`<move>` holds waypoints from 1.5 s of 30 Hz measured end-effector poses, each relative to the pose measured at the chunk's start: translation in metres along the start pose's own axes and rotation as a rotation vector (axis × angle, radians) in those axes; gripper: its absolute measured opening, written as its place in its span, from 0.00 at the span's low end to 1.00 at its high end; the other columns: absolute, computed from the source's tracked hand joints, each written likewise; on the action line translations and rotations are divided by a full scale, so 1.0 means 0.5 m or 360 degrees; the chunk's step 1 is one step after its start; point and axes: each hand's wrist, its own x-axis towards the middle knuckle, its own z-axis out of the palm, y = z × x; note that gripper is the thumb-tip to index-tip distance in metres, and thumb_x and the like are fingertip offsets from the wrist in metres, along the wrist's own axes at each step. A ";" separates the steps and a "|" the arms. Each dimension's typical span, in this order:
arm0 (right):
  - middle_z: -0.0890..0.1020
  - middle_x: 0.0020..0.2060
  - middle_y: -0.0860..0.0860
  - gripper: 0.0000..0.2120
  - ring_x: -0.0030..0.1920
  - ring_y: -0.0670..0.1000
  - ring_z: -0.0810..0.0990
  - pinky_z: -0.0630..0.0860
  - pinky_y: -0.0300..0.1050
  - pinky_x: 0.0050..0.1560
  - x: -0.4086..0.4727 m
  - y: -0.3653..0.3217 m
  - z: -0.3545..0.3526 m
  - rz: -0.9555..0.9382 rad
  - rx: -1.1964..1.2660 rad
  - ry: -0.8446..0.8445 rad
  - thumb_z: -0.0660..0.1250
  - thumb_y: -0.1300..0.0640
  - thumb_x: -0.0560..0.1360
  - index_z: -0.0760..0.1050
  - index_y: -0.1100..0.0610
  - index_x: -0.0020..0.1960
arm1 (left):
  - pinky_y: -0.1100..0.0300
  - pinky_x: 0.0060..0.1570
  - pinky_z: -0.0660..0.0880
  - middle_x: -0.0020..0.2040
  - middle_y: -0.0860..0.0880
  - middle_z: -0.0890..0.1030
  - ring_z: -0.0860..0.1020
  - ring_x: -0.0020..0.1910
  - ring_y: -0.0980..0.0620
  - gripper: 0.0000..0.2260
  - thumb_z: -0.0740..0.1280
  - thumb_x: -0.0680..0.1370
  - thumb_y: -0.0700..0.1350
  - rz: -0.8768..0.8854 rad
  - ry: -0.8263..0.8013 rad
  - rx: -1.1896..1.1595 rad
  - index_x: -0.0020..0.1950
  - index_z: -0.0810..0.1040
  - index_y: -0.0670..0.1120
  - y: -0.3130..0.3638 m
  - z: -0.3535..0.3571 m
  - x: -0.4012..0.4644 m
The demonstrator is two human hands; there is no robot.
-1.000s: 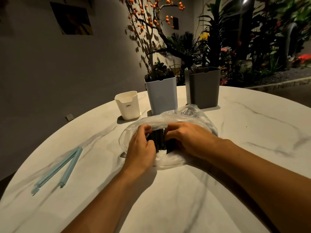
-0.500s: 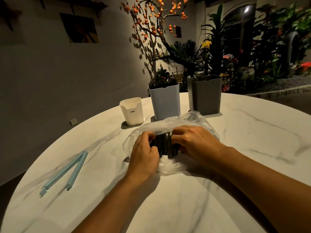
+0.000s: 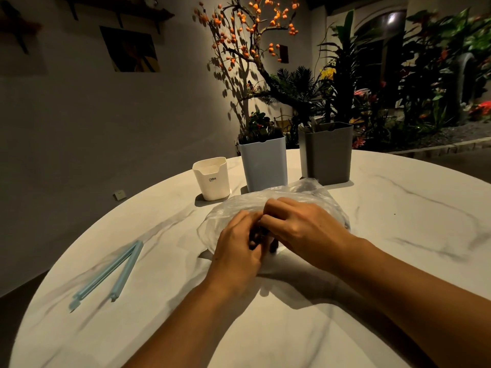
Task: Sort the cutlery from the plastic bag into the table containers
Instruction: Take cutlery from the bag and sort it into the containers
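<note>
Both hands meet over the plastic bag (image 3: 305, 197): left hand (image 3: 236, 248) and right hand (image 3: 305, 227) curl around dark cutlery (image 3: 273, 247) at its mouth. Behind the bag, the blue container (image 3: 264, 166) and grey container (image 3: 328, 155) already hold pieces; the white cup (image 3: 211, 179) looks empty.

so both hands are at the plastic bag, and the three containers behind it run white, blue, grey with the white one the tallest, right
Not quite: in the head view the white container is the shortest. The blue container and grey container stand taller. Both the left hand and right hand are at the plastic bag.
</note>
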 end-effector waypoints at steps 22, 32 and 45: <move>0.71 0.54 0.49 0.14 0.42 0.47 0.77 0.79 0.36 0.38 0.027 -0.042 -0.015 0.0435 0.0497 0.0242 0.56 0.43 0.81 0.67 0.52 0.59 | 0.72 0.50 0.76 0.42 0.61 0.81 0.81 0.43 0.65 0.05 0.63 0.79 0.49 -0.0119 0.0235 -0.0765 0.49 0.78 0.51 0.032 -0.020 0.004; 0.80 0.52 0.46 0.14 0.50 0.45 0.78 0.76 0.32 0.47 -0.005 0.000 0.003 0.1381 0.1021 0.0042 0.56 0.43 0.79 0.75 0.47 0.56 | 0.75 0.42 0.76 0.36 0.63 0.82 0.82 0.41 0.63 0.01 0.70 0.76 0.48 -0.0211 0.0620 -0.0750 0.44 0.80 0.54 0.050 -0.043 0.011; 0.80 0.36 0.54 0.21 0.32 0.49 0.78 0.76 0.40 0.33 0.029 -0.006 -0.021 0.2130 0.1951 -0.0009 0.57 0.40 0.80 0.76 0.58 0.48 | 0.66 0.30 0.71 0.28 0.52 0.75 0.72 0.27 0.57 0.06 0.69 0.78 0.46 -0.0497 0.0803 -0.1285 0.49 0.84 0.45 0.044 -0.053 0.028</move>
